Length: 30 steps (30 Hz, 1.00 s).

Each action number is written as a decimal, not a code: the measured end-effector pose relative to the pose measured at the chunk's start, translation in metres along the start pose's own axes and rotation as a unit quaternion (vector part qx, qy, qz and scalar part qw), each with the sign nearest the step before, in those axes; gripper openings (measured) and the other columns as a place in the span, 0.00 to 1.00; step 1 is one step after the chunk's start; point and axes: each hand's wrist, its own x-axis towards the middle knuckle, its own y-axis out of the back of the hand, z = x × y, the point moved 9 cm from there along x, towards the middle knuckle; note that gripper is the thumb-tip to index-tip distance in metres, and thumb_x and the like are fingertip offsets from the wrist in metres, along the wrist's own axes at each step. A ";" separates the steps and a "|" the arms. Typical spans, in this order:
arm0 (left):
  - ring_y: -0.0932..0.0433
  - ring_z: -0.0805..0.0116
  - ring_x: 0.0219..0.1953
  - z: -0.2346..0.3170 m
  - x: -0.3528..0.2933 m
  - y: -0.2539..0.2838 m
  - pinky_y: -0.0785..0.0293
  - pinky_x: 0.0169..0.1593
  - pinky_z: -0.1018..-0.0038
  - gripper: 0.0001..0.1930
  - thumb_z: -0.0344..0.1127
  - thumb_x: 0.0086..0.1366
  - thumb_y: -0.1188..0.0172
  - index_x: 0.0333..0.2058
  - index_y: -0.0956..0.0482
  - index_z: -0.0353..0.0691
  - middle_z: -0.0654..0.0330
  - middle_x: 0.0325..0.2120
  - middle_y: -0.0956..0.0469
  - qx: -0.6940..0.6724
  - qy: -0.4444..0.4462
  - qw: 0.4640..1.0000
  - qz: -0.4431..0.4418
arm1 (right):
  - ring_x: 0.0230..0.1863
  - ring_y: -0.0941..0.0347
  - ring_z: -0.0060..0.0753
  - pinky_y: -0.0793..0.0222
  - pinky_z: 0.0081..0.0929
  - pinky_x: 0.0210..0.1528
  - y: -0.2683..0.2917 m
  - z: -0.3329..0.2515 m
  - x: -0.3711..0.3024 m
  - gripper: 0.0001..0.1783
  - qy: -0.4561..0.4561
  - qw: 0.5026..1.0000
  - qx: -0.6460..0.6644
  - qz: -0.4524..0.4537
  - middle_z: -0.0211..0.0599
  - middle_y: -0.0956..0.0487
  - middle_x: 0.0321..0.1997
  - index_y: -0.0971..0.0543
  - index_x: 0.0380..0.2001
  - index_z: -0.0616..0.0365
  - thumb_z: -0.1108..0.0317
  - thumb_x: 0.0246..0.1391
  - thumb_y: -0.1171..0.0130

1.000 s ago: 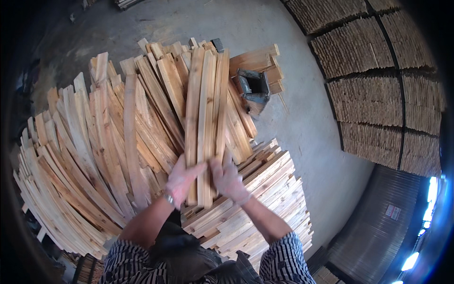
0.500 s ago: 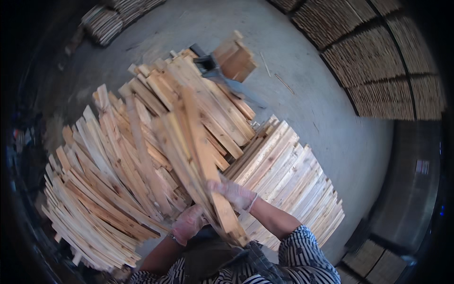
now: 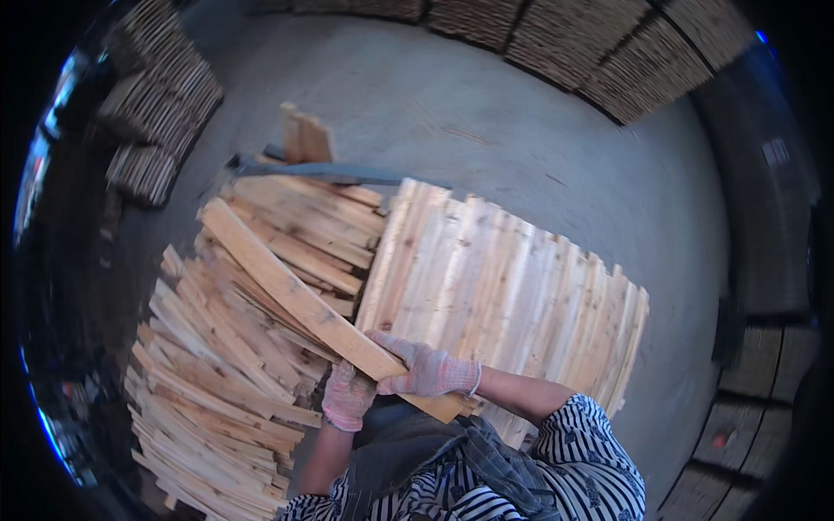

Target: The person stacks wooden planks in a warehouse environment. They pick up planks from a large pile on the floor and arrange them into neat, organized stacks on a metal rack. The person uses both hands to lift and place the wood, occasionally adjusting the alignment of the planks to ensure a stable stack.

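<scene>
Head view, looking down: the gloved right hand [image 3: 427,372] is wrapped over the near end of a long wooden plank [image 3: 300,300], fingers closed across its top face, while the gloved left hand [image 3: 347,397] cups the same end from below at about 7 o'clock of the right hand. Both hands grip the plank; its far end points toward 10 o'clock, raised above the loose heap of planks [image 3: 217,382].

A second ago both hands were pressed on a handful of boards lying in the loose heap, and half a second ago one board was coming up between them. Now that single plank is clear of the heap and carried at an angle, and the view has swung toward the neat stack of planks [image 3: 512,295] at 1 o'clock of the hands. By my reading the plank is picked and in transit between heap and stack.

Room: the stack's left edge lies just beside the plank's near end, and its top layer is flat and even. Bare concrete floor [image 3: 486,113] opens beyond it toward 12 o'clock. A dark metal bar [image 3: 321,171] crosses behind the heap at 11 o'clock, with short upright boards [image 3: 304,139] past it. Bundled wood stacks [image 3: 599,43] line the far rim, well apart.
</scene>
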 end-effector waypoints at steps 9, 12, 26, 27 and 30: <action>0.26 0.60 0.56 0.014 0.062 -0.125 0.28 0.59 0.61 0.26 0.43 0.65 0.35 0.58 0.31 0.42 0.56 0.52 0.25 0.494 -0.267 0.820 -0.110 | 0.63 0.35 0.58 0.39 0.43 0.67 0.124 -0.049 -0.162 0.52 0.257 0.909 -0.214 0.248 0.55 0.32 0.62 0.42 0.69 0.56 0.62 0.41 0.27; 0.27 0.60 0.56 -0.031 0.086 -0.152 0.30 0.60 0.62 0.26 0.46 0.66 0.38 0.58 0.30 0.41 0.55 0.53 0.26 0.493 -0.166 0.841 -0.149 | 0.62 0.34 0.57 0.38 0.44 0.66 0.151 -0.039 -0.215 0.53 0.216 0.902 -0.215 0.305 0.55 0.32 0.62 0.43 0.69 0.58 0.64 0.41 0.28; 0.28 0.59 0.55 -0.178 0.068 -0.345 0.31 0.58 0.59 0.24 0.48 0.70 0.41 0.55 0.29 0.36 0.56 0.53 0.26 0.771 -0.291 0.433 -0.364 | 0.51 0.24 0.53 0.26 0.38 0.51 0.202 0.108 -0.312 0.41 0.032 0.880 -0.053 0.471 0.51 0.21 0.46 0.29 0.53 0.55 0.57 0.33 0.23; 0.25 0.59 0.47 -0.181 0.084 -0.334 0.28 0.51 0.60 0.18 0.44 0.69 0.39 0.50 0.27 0.38 0.58 0.45 0.23 0.800 -0.367 0.302 -0.366 | 0.50 0.24 0.53 0.27 0.37 0.52 0.204 0.098 -0.334 0.42 0.028 0.862 -0.035 0.505 0.53 0.22 0.46 0.30 0.53 0.58 0.56 0.33 0.24; 0.23 0.66 0.37 -0.225 0.129 -0.319 0.24 0.40 0.68 0.16 0.39 0.64 0.36 0.46 0.26 0.39 0.60 0.33 0.23 0.406 0.039 0.890 -0.205 | 0.50 0.24 0.53 0.27 0.37 0.54 0.216 0.115 -0.394 0.44 0.007 0.790 0.065 0.609 0.54 0.23 0.46 0.31 0.54 0.61 0.56 0.33 0.24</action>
